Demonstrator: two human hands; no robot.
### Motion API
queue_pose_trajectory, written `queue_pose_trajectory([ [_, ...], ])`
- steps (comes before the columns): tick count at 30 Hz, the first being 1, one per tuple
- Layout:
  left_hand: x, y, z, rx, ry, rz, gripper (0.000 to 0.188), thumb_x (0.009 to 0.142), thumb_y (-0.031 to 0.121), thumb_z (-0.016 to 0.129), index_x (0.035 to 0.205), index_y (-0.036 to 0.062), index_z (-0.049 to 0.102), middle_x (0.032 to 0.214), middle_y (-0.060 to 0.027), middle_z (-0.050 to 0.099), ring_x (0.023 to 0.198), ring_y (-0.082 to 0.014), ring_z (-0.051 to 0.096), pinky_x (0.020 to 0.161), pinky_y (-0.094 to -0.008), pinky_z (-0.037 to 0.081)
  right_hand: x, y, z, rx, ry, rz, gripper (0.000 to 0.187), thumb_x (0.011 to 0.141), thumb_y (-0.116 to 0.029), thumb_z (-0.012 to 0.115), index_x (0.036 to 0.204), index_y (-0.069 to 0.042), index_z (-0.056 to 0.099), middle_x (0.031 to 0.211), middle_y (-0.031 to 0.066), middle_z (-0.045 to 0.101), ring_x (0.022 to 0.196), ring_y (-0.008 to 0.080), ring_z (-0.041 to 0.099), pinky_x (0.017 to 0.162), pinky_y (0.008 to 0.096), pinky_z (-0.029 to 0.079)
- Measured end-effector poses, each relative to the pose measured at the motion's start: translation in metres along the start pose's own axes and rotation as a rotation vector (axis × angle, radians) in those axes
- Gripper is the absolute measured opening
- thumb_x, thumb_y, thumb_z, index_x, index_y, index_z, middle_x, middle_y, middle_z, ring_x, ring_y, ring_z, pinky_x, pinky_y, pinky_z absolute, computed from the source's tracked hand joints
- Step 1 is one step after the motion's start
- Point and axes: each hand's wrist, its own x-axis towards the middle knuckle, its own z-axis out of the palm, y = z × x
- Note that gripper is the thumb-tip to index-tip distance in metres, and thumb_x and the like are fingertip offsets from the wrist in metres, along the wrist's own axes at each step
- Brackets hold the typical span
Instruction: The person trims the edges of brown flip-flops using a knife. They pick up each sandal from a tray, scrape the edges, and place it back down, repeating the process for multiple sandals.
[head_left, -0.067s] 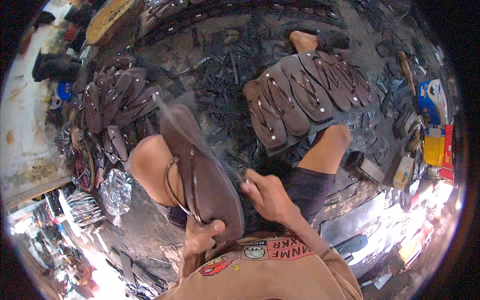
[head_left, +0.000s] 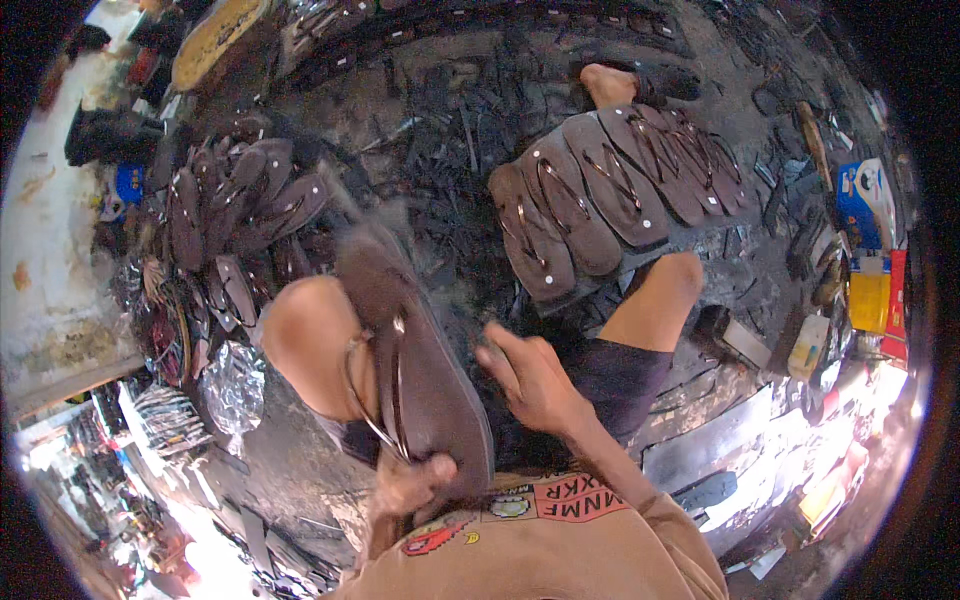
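Note:
A large brown flip-flop with shiny straps lies tilted across my bare left knee, its far end blurred. My left hand grips its near end, thumb on top of the sole and fingers hidden beneath. Just to the right of the sole's edge, my right hand is closed, thumb and forefinger toward the flip-flop. Whatever sits in its fingers is smeared and too small to name. A faint grey streak runs past the sole's far end.
A row of brown flip-flops lies beyond my right knee, my foot behind it. More flip-flops are heaped at the left. Dark scraps litter the floor between. A brush-like block and yellow container stand at the right.
The flip-flop's far end has shifted slightly right and nearer, my left hand moving a little with it. My right hand has moved slightly; both hands remain closed.

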Motion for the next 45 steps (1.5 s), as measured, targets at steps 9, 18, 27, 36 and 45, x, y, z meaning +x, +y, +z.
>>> queue_pose_trajectory([
  [9, -0.012, 0.004, 0.012, -0.115, 0.146, 0.151, 0.087, 0.070, 0.017, 0.092, 0.141, -0.0029, 0.046, 0.121, -0.0133, 0.066, 0.109, -0.0249, 0.064, 0.095, -0.0417, 0.053, 0.201, 0.021, 0.033, 0.436, 0.245, -0.024, 0.049, 0.110, -0.040, 0.039, 0.098, 0.001, 0.064, 0.090, 0.0206, 0.067, 0.082, 0.0310, 0.065, 0.077, 0.0417, 0.051],
  [18, 0.032, 0.082, 0.052, 0.159, 0.023, 0.535, 0.061, 0.081, 0.022, 0.084, 0.131, -0.0016, 0.057, 0.116, -0.0069, 0.067, 0.107, -0.0184, 0.063, 0.097, -0.0342, 0.049, 0.024, -0.061, -0.012, 0.436, 0.427, -0.167, 0.030, 0.091, -0.025, 0.078, 0.105, 0.000, 0.068, 0.073, -0.0014, 0.061, 0.066, 0.0060, 0.048, 0.061, 0.0270, 0.045],
  [27, 0.020, 0.115, 0.032, 0.013, 0.012, 0.384, 0.043, 0.104, 0.044, 0.057, 0.116, 0.0037, 0.067, 0.100, -0.0005, 0.071, 0.088, -0.0082, 0.065, 0.078, -0.0258, 0.053, -0.123, -0.011, -0.022, -0.094, 0.166, -0.081, 0.036, 0.103, -0.036, 0.052, 0.106, -0.002, 0.063, 0.074, 0.0195, 0.060, 0.064, 0.0376, 0.063, 0.059, 0.0398, 0.048],
  [36, 0.019, 0.106, 0.044, 0.129, 0.076, 0.337, 0.052, 0.098, 0.042, 0.068, 0.128, 0.0013, 0.058, 0.111, -0.0033, 0.066, 0.098, -0.0131, 0.062, 0.087, -0.0285, 0.050, -0.108, 0.001, -0.038, -0.193, 0.047, 0.060, 0.029, 0.098, -0.037, 0.061, 0.101, -0.009, 0.059, 0.079, 0.0216, 0.065, 0.077, 0.0471, 0.064, 0.067, 0.0522, 0.050],
  [45, 0.033, 0.120, 0.037, 0.352, -0.033, 0.281, 0.044, 0.099, 0.031, 0.067, 0.130, 0.0016, 0.056, 0.115, -0.0052, 0.065, 0.106, -0.0143, 0.059, 0.094, -0.0312, 0.048, 0.039, -0.099, -0.120, -0.388, -0.507, -0.160, 0.048, 0.106, -0.048, 0.041, 0.100, -0.005, 0.063, 0.081, 0.0252, 0.068, 0.081, 0.0497, 0.065, 0.075, 0.0601, 0.051],
])
